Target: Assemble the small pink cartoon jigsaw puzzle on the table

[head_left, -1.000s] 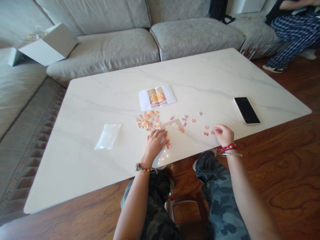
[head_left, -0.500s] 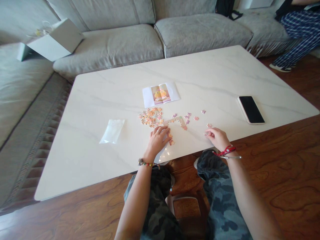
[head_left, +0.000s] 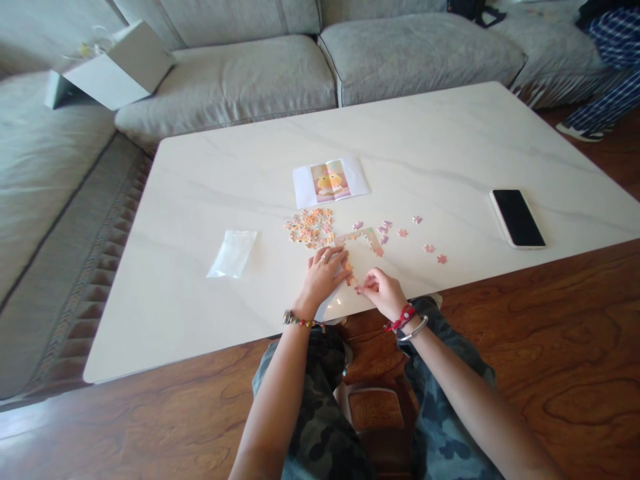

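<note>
My left hand (head_left: 325, 270) rests on the left side of a partly joined jigsaw puzzle border (head_left: 373, 239), its fingers stretched over the pieces. At the border's lower end, my right hand (head_left: 384, 291) pinches a small puzzle piece (head_left: 359, 289), the fingertips hiding part of it. Just beyond my left hand lies a pile of loose orange and pink puzzle pieces (head_left: 310, 227). Several separate pieces lie to the right, among them a purple piece (head_left: 417, 219) and a reddish-pink piece (head_left: 441, 259). Behind the pile is a folded sheet with a picture of yellow ducks (head_left: 330, 181).
A clear plastic bag (head_left: 233, 254) lies left on the white table (head_left: 210, 180). Toward the right edge is a phone (head_left: 517, 219). A grey sofa (head_left: 250, 80) runs behind, with a white box (head_left: 123, 67) on it. A person's checked trouser leg (head_left: 613, 100) shows far right.
My right hand has moved left from the loose pieces to the lower end of the border. A reddish-pink piece now shows near where it was. My left hand stays on the border.
</note>
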Demonstrator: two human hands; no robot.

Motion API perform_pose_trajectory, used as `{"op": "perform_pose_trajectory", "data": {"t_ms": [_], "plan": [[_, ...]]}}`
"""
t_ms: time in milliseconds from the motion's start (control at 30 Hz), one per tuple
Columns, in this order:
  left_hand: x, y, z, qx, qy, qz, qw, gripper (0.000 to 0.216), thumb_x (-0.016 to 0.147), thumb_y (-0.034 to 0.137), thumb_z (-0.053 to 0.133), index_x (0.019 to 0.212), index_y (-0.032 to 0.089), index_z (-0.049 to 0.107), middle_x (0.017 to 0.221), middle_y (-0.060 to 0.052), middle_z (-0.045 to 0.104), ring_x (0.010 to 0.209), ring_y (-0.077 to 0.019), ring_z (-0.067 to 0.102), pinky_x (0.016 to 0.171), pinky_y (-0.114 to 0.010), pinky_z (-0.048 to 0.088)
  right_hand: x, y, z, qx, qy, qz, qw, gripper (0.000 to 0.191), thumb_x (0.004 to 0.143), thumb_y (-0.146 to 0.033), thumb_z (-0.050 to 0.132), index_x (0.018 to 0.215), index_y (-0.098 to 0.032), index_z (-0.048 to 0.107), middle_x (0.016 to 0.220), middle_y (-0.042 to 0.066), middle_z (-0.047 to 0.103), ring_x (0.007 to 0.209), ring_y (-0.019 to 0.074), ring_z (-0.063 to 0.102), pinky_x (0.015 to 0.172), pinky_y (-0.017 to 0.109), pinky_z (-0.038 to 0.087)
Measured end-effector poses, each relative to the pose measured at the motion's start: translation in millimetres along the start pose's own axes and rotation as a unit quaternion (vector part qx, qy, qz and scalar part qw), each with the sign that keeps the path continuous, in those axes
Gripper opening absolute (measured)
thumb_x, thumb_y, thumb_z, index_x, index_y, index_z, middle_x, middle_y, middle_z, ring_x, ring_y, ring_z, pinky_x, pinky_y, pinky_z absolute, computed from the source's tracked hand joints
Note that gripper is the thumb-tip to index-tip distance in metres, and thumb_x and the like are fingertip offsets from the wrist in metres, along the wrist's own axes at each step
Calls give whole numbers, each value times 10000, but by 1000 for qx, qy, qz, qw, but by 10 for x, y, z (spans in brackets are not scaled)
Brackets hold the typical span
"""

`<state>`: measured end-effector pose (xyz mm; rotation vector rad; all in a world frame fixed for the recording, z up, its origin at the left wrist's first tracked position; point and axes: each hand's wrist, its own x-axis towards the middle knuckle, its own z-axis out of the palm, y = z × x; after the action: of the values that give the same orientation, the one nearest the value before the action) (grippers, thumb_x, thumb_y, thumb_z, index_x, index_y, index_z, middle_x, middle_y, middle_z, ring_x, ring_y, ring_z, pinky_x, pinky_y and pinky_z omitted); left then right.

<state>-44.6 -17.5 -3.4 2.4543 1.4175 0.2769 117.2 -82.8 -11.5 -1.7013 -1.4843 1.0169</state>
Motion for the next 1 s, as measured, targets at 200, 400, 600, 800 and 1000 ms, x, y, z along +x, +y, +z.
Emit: {"op": "perform_pose_trajectory", "data": {"t_ms": [200, 400, 600, 800, 1000], "plan": [[-11, -21, 6, -6, 0, 5, 1000, 443, 810, 422, 462, 1230, 288, 426, 1285, -37, 437, 1200, -246, 317, 933, -422, 341, 14, -7, 62, -83, 9, -39, 996, 84, 729, -270, 581, 693, -209, 534, 620, -10, 626, 545, 124, 565, 552, 238, 422], [-17, -63, 5, 0, -2, 18, 1000, 407, 838, 390, 423, 1236, 306, 423, 1293, -23, 438, 1203, -227, 319, 927, -393, 340, -96, -73, 92, -197, 28, -127, 972, 105, 788, -221, 521, 734, -209, 609, 741, 30, 626, 627, 128, 559, 566, 226, 394], [-4, -115, 14, -8, 6, 25, 1000, 429, 822, 422, 443, 1232, 297, 435, 1282, -15, 465, 1185, -221, 344, 926, -384, 329, -267, -57, 190, -318, 51, -180, 930, 196, 857, -262, 422, 839, -198, 606, 774, 47, 593, 650, 132, 539, 548, 230, 346], [-4, -155, 17, -22, 22, 28, 999, 426, 818, 447, 442, 1214, 291, 466, 1272, -1, 490, 1173, -213, 362, 938, -376, 296, -261, -32, 198, -321, 65, -185, 926, 196, 859, -277, 435, 765, -197, 587, 745, 44, 589, 640, 133, 536, 554, 236, 337], [-14, -145, 21, -29, 34, 26, 999, 424, 812, 457, 451, 1202, 293, 481, 1263, 11, 502, 1163, -204, 378, 930, -371, 294, -236, -23, 192, -311, 59, -187, 930, 183, 848, -279, 460, 751, -201, 594, 748, 45, 589, 657, 138, 549, 567, 240, 356]]}}
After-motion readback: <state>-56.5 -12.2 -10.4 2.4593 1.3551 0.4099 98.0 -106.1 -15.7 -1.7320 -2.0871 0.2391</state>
